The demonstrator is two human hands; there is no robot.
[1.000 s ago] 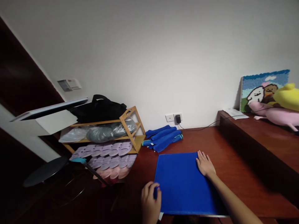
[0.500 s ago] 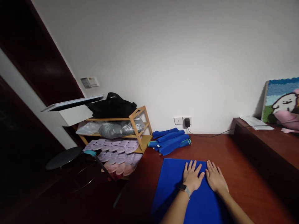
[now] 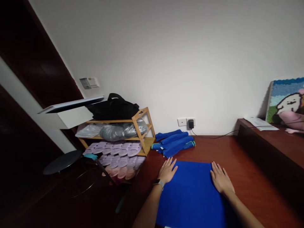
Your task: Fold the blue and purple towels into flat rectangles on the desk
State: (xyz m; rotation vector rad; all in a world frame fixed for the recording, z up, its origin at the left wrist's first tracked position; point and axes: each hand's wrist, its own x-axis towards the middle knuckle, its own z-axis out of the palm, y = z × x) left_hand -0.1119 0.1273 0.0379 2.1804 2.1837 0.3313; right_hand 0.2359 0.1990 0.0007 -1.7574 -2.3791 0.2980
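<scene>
A blue cloth (image 3: pixel 191 193) lies spread flat on the reddish-brown wooden table (image 3: pixel 249 177). My left hand (image 3: pixel 167 171), with a watch on its wrist, rests at the cloth's far left corner, fingers stretched out. At the far right corner lies my right hand (image 3: pixel 222 178), flat with its fingers extended along the cloth's edge. Neither hand grips the cloth. Beyond it, near the wall, several rolled or folded blue cloths (image 3: pixel 174 142) with some green edging sit in a loose pile.
To the left stands a wooden rack (image 3: pixel 140 126) with a black bag (image 3: pixel 114 107), plastic-wrapped bundles and rows of lilac slippers (image 3: pixel 116 148). A black plug (image 3: pixel 191 124) with a cable sits in the wall socket. At right, a raised ledge (image 3: pixel 261 148) holds papers and a picture.
My left hand has moved left across the cloth, from near its middle to its far left corner. My right hand stays at the right edge, almost unmoved.
</scene>
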